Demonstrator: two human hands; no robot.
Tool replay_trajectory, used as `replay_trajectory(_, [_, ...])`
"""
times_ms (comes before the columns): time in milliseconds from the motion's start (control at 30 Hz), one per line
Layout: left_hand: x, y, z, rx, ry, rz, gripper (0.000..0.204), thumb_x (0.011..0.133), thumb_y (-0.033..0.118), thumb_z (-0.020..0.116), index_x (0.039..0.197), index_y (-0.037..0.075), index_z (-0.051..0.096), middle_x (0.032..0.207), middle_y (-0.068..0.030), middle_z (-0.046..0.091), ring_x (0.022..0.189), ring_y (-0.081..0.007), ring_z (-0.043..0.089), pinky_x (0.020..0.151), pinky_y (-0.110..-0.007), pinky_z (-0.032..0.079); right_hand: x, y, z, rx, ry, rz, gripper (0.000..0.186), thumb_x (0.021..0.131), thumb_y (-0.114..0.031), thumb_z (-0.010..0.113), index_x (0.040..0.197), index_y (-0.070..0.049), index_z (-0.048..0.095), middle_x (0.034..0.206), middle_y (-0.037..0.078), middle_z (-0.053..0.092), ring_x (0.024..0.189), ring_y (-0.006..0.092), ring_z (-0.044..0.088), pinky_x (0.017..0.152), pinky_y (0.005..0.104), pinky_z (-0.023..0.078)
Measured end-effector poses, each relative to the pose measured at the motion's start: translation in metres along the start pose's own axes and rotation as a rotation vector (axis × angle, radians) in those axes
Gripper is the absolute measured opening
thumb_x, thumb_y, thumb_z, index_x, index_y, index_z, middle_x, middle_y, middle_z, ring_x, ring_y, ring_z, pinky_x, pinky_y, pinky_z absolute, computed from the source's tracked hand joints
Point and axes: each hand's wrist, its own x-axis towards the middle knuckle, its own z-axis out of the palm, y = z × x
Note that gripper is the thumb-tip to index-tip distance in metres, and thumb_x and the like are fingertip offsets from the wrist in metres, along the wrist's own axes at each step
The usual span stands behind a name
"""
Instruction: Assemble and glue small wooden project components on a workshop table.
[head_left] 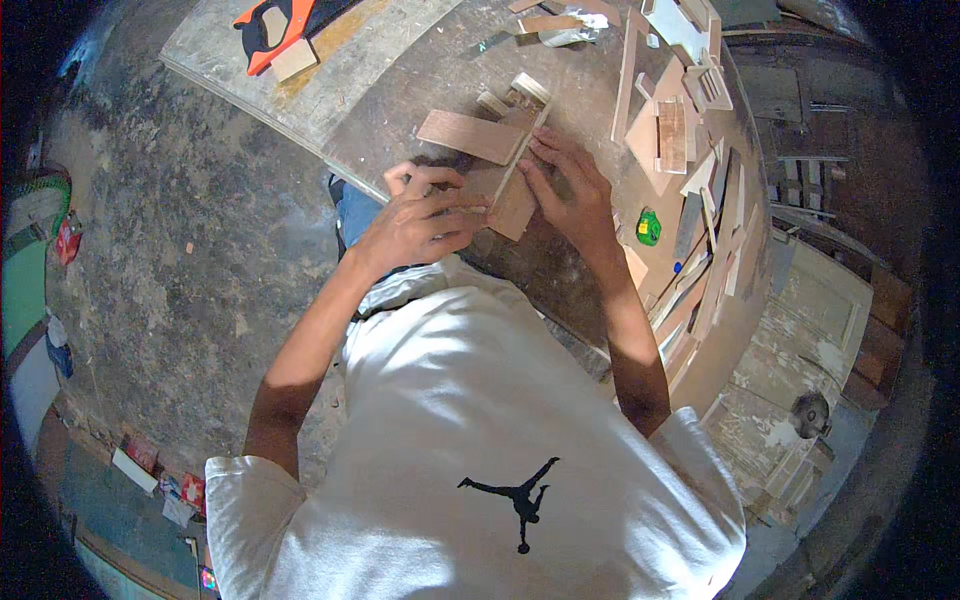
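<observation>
A small wooden assembly lies before me on the worktable: a thin upright strip [537,128], a reddish-brown board [468,136] slanting to its left, and a paler wooden piece [513,207] below. My right hand [572,190] presses its fingers and thumb against the right side of the strip. At the lower left of these pieces is my left hand [425,215], palm down, its fingers bent and apart, fingertips close to the wood. I cannot make out whether they touch it. A small block [492,103] sits beyond the reddish-brown board.
An orange-handled saw [268,35] lies at the far left of the table [385,85], beside a small wood offcut [294,61]. To the right are a green tape measure [649,227] and several wooden strips and offcuts [715,215]. A worn pale door panel [800,320] lies beyond the right edge.
</observation>
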Motion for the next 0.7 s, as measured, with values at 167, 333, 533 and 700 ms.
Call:
replay_trajectory(167, [-0.0005, -0.0008, 0.0006, 0.0, -0.005, 0.005, 0.032, 0.073, 0.02, 0.082, 0.104, 0.02, 0.081, 0.121, 0.0065, 0.072, 0.117, -0.0265, 0.057, 0.1, -0.041, 0.044, -0.0007, -0.0008, -0.0004, 0.037, -0.014, 0.026, 0.026, 0.083, -0.013, 0.082, 0.106, -0.004, 0.074, 0.116, 0.012, 0.071, 0.113, 0.0299, 0.068, 0.1, 0.0408, 0.054])
replay_trajectory(333, [-0.0007, -0.0024, 0.0022, -0.004, -0.013, 0.008, 0.031, 0.072, 0.02, 0.082, 0.104, 0.02, 0.081, 0.122, 0.0066, 0.071, 0.117, -0.0269, 0.056, 0.1, -0.04, 0.046, -0.0006, -0.0016, -0.0026, 0.012, -0.025, 0.0, 0.025, 0.083, -0.012, 0.082, 0.106, -0.004, 0.073, 0.117, 0.011, 0.07, 0.113, 0.0299, 0.068, 0.1, 0.0406, 0.054])
replay_trajectory(533, [-0.0007, -0.0009, -0.0003, 0.059, -0.032, 0.013, 0.034, 0.072, 0.022, 0.082, 0.106, 0.025, 0.08, 0.125, 0.0087, 0.07, 0.117, -0.0244, 0.056, 0.101, -0.042, 0.04, 0.0006, -0.0014, -0.0017, 0.023, 0.002, -0.019, 0.027, 0.083, -0.006, 0.082, 0.107, -0.004, 0.072, 0.122, 0.012, 0.071, 0.115, 0.0275, 0.068, 0.098, 0.0383, 0.055])
replay_trajectory(700, [0.0019, 0.001, -0.0038, 0.114, -0.086, 0.026, 0.037, 0.071, 0.024, 0.081, 0.107, 0.027, 0.079, 0.13, 0.0097, 0.067, 0.118, -0.0233, 0.055, 0.101, -0.045, 0.034, -0.0002, -0.0004, -0.0028, -0.005, -0.023, -0.011, 0.027, 0.082, -0.006, 0.082, 0.106, -0.002, 0.072, 0.122, 0.013, 0.071, 0.115, 0.0283, 0.068, 0.099, 0.0384, 0.055])
